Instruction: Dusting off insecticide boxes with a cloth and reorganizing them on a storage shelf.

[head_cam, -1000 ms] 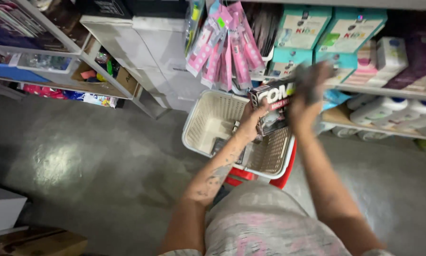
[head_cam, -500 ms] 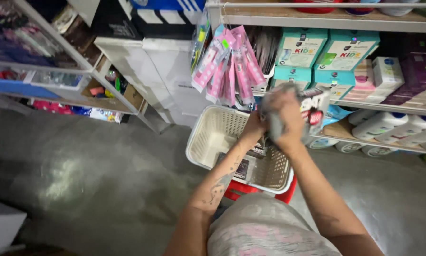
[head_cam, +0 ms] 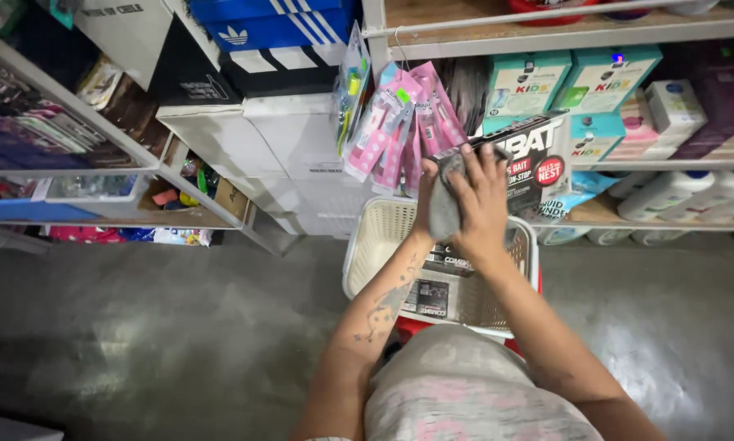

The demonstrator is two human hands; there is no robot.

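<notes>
My left hand (head_cam: 426, 181) grips the left end of a black carton with red and white print (head_cam: 540, 159), held up in front of the shelves. A grey cloth (head_cam: 443, 214) lies flat against the carton's near end under the spread fingers of my right hand (head_cam: 483, 200). Both hands hover above a cream plastic basket (head_cam: 373, 245). Similar black cartons (head_cam: 432, 296) lie inside the basket. Part of the held carton is hidden behind the cloth and my fingers.
Pink hanging packets (head_cam: 399, 131) dangle just left of my hands. Teal boxes (head_cam: 530, 82) and white bottles (head_cam: 669, 192) fill the shelves behind. Stacked shoe boxes (head_cam: 277, 49) and a cluttered rack (head_cam: 97, 163) stand left. A red base (head_cam: 412, 327) shows under the basket, on grey concrete floor (head_cam: 138, 327).
The view has tilted up toward the shelves. My right hand has carried the cloth from the carton's right side across to its left end, and both hands stay over the basket.
</notes>
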